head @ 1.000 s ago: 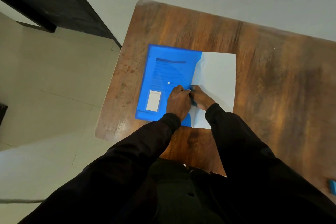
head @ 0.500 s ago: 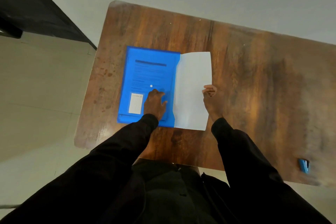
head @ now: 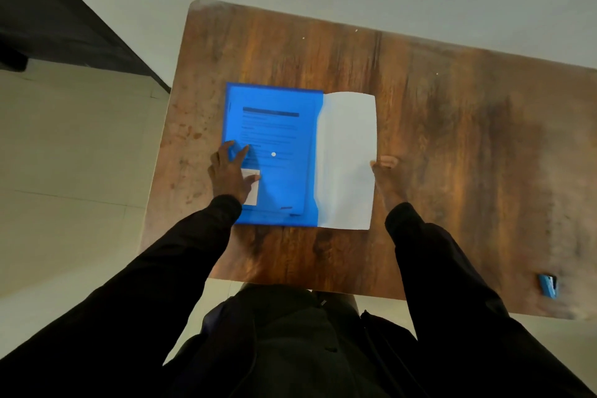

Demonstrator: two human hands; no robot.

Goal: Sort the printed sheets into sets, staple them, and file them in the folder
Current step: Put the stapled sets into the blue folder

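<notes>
Leftmost, a dark piece of furniture (head: 64,26) is running out of the frame at the upper corner, its shape cut off. On the wooden table (head: 420,90) the left hand (head: 231,174) is lying flat on the left part of the blue folder (head: 290,194), fingers spread and straight, and is covering part of a white label (head: 254,195). A printed page (head: 271,126) is showing through the translucent cover, its lines too blurred to read. White sheets (head: 347,165) are sticking out from the folder's right side, their left part hidden under the cover. The right hand (head: 387,181) is touching the sheets' right edge; it is blurred, so I cannot tell whether it is pinching them. Well apart, near the table's near edge, a small blue stapler (head: 548,284) is lying, too blurred for detail.
</notes>
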